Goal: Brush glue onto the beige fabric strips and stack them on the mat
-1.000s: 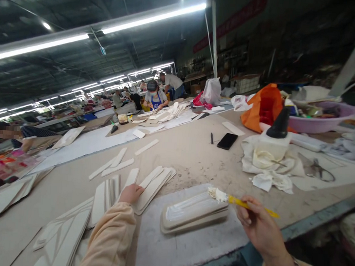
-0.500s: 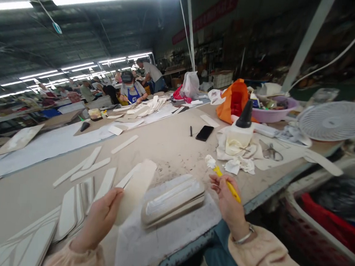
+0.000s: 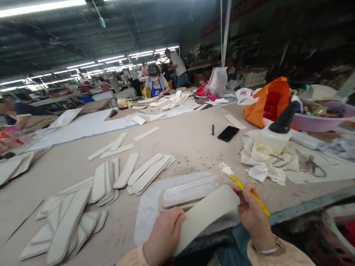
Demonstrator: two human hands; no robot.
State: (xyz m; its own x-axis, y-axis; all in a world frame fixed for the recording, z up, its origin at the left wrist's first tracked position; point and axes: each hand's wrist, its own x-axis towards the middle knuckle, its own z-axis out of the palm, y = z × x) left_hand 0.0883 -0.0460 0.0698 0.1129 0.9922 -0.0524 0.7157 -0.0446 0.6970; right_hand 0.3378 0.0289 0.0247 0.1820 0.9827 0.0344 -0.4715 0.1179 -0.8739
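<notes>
My left hand is closed on the near end of a long off-white rounded panel, which bows slightly in front of me. The panel's far end meets the fingers of my right hand. That hand also grips a yellow-handled brush, its bristles loaded with thick white paste. Behind the held panel, partly covered by it, lies a small pile of similar pieces with a white-smeared top piece, on a pale sheet. Loose stacks of panels spread to the left.
A white bottle with a black cone top stands at right, near crumpled tissue and scissors. Beyond are a phone, an orange bag and a purple basin. A co-worker in a blue apron sits farther back.
My left hand has moved from the panel stack toward the right, bringing a panel in front of the smeared pile. My right hand, still with the brush, now touches its far end. The view has swung left.
</notes>
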